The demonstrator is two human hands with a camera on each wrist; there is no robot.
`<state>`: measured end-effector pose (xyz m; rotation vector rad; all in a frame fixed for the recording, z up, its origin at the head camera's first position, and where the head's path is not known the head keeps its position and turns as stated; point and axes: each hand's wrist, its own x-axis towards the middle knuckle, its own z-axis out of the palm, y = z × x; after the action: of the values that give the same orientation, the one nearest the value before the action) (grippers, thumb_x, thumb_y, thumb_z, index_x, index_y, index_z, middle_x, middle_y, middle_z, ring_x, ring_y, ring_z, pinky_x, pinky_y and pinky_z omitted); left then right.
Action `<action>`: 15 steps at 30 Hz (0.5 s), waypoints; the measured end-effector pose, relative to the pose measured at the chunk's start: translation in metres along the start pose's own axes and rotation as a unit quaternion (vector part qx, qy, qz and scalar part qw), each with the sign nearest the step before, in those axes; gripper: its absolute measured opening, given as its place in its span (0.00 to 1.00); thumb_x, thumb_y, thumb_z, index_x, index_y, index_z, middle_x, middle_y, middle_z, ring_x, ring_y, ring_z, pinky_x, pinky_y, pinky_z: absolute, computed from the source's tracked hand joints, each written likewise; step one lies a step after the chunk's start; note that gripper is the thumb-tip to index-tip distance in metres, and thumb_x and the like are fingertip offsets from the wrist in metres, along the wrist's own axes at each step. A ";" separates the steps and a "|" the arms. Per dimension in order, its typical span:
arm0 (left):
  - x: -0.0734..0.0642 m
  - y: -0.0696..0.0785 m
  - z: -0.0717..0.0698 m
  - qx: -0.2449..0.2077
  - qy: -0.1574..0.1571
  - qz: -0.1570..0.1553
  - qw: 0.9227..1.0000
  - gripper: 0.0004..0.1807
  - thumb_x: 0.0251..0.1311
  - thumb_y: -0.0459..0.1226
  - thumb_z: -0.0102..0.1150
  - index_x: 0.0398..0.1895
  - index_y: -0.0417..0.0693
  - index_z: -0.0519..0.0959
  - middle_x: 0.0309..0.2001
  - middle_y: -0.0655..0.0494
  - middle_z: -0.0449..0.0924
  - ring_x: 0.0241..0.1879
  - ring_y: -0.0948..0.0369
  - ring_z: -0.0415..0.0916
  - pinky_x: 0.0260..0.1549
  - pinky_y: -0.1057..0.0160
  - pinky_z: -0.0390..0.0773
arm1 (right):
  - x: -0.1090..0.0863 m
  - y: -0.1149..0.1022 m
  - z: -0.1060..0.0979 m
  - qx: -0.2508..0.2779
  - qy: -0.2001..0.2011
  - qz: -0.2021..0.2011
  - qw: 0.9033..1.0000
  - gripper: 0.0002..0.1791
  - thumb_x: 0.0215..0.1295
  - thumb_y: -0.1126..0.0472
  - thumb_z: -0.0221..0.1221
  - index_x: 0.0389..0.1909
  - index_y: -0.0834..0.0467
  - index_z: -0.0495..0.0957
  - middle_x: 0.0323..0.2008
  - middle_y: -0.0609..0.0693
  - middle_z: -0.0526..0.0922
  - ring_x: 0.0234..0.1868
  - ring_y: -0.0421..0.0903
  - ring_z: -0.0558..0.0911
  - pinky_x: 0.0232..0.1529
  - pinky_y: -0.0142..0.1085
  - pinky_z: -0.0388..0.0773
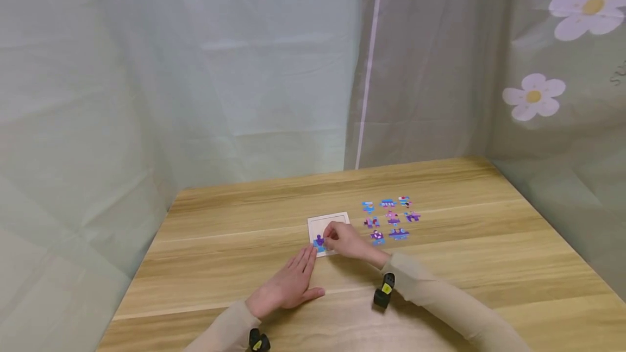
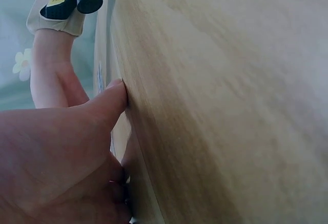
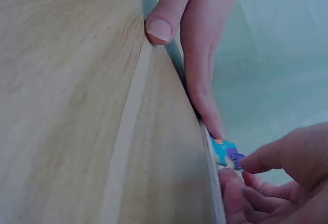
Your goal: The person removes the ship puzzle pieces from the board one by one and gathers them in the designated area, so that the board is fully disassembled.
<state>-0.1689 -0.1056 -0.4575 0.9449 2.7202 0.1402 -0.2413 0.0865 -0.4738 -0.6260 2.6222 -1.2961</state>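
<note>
A small square puzzle tray (image 1: 312,227) with a pale raised border lies on the table in the head view. A blue and purple jigsaw piece (image 1: 319,242) is at its near left corner. My left hand (image 1: 291,282) lies with fingers extended, their tips at that corner beside the piece. My right hand (image 1: 348,240) is bent over the tray, thumb and fingers pinched at the piece's right side. In the right wrist view, the right thumb (image 3: 269,157) meets the purple part of the jigsaw piece (image 3: 225,151). The right fingers partly hide the piece and tray.
Several loose jigsaw pieces (image 1: 393,218) lie in rough rows to the right of the tray. The wooden table (image 1: 235,243) ends at hanging curtains (image 1: 274,69) behind and at the sides. A black camera (image 1: 384,290) is worn on the right wrist.
</note>
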 end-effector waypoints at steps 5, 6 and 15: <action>0.000 0.000 0.000 0.002 -0.002 0.004 1.000 0.47 0.68 0.58 0.46 0.73 0.29 0.49 0.75 0.34 0.45 0.75 0.43 0.47 0.68 0.44 0.61 | 0.004 0.005 0.001 0.035 0.022 0.019 0.999 0.01 0.62 0.69 0.59 0.34 0.64 0.77 0.24 0.49 0.82 0.23 0.37 0.78 0.23 0.25 0.72; 0.000 0.000 0.000 0.001 -0.002 0.003 1.000 0.47 0.68 0.58 0.46 0.73 0.29 0.49 0.75 0.34 0.45 0.75 0.43 0.47 0.69 0.44 0.61 | 0.004 0.006 0.001 0.040 0.025 0.024 0.999 0.02 0.62 0.69 0.59 0.34 0.64 0.77 0.23 0.50 0.82 0.22 0.37 0.78 0.23 0.26 0.73; -0.001 -0.001 -0.001 -0.009 -0.004 0.000 1.000 0.47 0.68 0.58 0.46 0.73 0.30 0.50 0.75 0.34 0.46 0.75 0.43 0.48 0.69 0.43 0.59 | -0.001 0.013 -0.007 0.066 0.046 0.058 0.995 0.03 0.63 0.67 0.61 0.33 0.63 0.77 0.23 0.49 0.81 0.22 0.38 0.79 0.24 0.27 0.75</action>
<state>-0.1693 -0.1073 -0.4564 0.9397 2.7075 0.1602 -0.2465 0.0988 -0.4797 -0.3958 2.5722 -1.4798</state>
